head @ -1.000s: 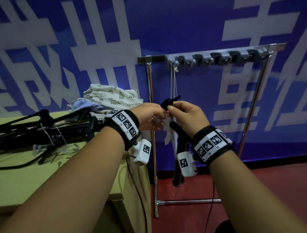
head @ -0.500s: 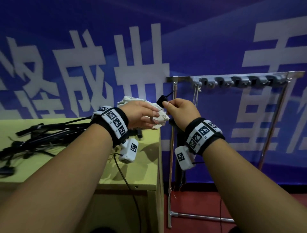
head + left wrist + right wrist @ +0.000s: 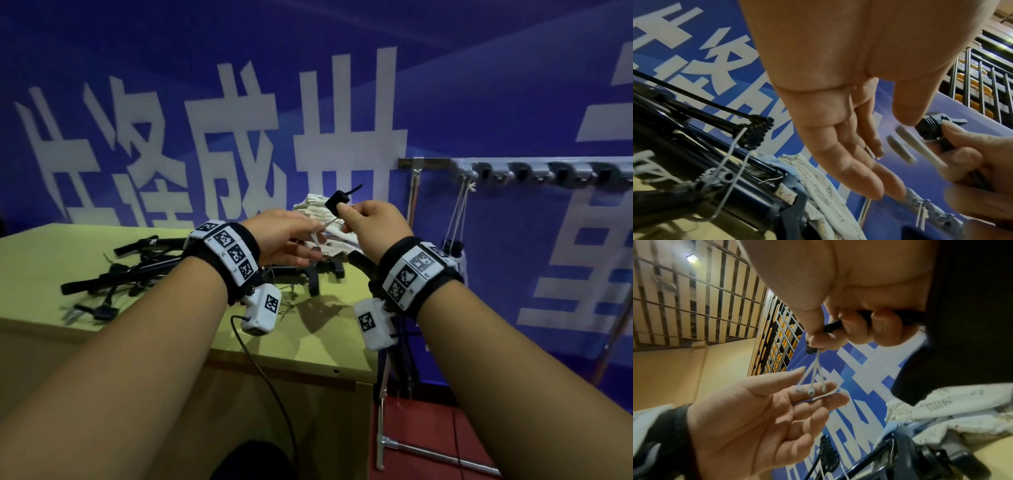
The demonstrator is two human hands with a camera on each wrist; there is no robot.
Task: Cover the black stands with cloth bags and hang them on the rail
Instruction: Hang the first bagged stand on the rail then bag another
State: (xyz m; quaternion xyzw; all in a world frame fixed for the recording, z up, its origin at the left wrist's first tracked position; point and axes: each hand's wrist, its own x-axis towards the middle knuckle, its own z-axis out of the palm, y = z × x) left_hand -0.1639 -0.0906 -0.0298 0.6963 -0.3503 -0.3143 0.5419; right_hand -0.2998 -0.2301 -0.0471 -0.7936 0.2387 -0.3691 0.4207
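Head view: both forearms reach forward over the far right corner of a yellow-green table (image 3: 102, 246), before a blue banner (image 3: 479, 102) with large white characters.
Right hand (image 3: 373, 228): fingers curled round the upper end of a black stand (image 3: 337, 202), thumb and forefinger pinching just below its knobbed tip; the tip points toward 11 o'clock, and the shaft runs down behind the wrist toward 5 o'clock.
White cord (image 3: 813, 369): thin strands hang from the pinch in the right wrist view, ending in small beads that lie against the left fingers.
Left hand (image 3: 284, 236): fingers loosely extended and slightly spread, palm turned toward the right hand, gripping nothing; its fingertips (image 3: 830, 386) touch the cord ends.
Other black stands (image 3: 144, 270): a loose heap on the table at 9 o'clock from the hands, with thin wire loops among them.
Cloth bags (image 3: 318, 209): pale, leaf-printed, bunched on the table just beyond the hands at 12 o'clock.
Rail (image 3: 534, 169): a metal bar with a row of grey hooks at 3 o'clock, up and to the right of the hands; cords (image 3: 459, 212) hang from its leftmost hook to a bagged item partly hidden behind the right wrist.
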